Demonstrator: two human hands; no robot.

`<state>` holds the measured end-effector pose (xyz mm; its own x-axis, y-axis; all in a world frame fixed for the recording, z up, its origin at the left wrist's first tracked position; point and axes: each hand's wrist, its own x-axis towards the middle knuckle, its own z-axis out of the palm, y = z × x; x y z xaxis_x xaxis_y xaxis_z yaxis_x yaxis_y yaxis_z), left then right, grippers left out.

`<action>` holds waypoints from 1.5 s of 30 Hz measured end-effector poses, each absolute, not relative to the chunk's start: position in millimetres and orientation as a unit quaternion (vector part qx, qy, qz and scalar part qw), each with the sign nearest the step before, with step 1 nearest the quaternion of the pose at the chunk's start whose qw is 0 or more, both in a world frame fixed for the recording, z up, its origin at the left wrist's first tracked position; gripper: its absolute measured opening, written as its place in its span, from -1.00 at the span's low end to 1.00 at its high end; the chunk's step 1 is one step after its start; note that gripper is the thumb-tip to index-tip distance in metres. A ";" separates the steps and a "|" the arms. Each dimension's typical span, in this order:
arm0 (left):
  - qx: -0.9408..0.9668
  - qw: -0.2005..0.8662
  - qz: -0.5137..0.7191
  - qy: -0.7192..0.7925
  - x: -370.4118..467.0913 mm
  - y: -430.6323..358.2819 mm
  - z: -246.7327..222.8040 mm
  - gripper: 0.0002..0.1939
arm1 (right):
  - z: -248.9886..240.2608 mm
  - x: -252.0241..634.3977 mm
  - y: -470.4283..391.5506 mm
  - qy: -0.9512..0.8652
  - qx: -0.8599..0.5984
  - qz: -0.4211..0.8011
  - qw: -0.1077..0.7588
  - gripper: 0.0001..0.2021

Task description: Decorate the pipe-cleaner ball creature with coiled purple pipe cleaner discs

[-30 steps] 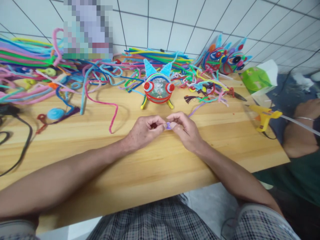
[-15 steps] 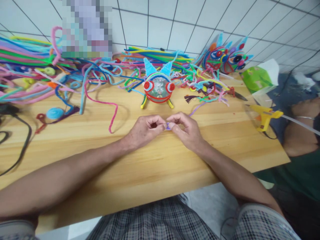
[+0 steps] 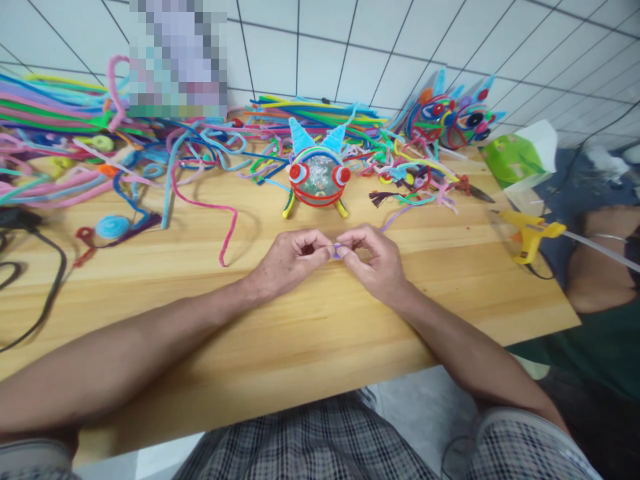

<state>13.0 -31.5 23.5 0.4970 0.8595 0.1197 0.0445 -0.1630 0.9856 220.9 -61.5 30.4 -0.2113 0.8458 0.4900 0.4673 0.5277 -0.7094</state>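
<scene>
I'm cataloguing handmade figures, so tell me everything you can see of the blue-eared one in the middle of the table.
The figure stands upright on the wooden table. Two pointed, fuzzy light-blue ears top it. Its rounded middle looks clear and shiny, like plastic, with red bands below. Red-and-pale-blue eyes bulge at either side, and two yellow-and-dark legs reach forward. The left hand and right hand are nearby, neither touching it. Its back is hidden.

Your left hand (image 3: 300, 261) and right hand (image 3: 375, 265) together pinch a purple pipe cleaner (image 3: 337, 252) over the wooden surface (image 3: 300, 347). Directly ahead of you: red-eyed, blue-eared pipe-cleaner figure (image 3: 319, 176), standing upright. Yellow glue gun (image 3: 533, 233) to your right, near the surface's edge.
</scene>
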 end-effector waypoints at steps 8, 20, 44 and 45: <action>0.679 0.535 0.369 0.342 13.4 -30.9 25.1 -0.81 | 27.8 220.6 -60.0 -0.752 -0.434 0.230 0.440 -0.93; 0.675 0.539 0.364 0.348 12.7 -30.1 25.2 -0.79 | 25.3 221.2 -60.5 -0.746 -0.433 0.260 0.434 -0.89; 0.633 0.597 0.344 0.352 14.6 -26.9 21.0 -0.76 | 7.6 224.8 -55.5 -0.616 -0.465 0.448 0.450 -0.78; 0.630 0.600 0.345 0.352 14.6 -26.7 21.1 -0.75 | 8.4 224.2 -55.1 -0.614 -0.463 0.452 0.453 -0.78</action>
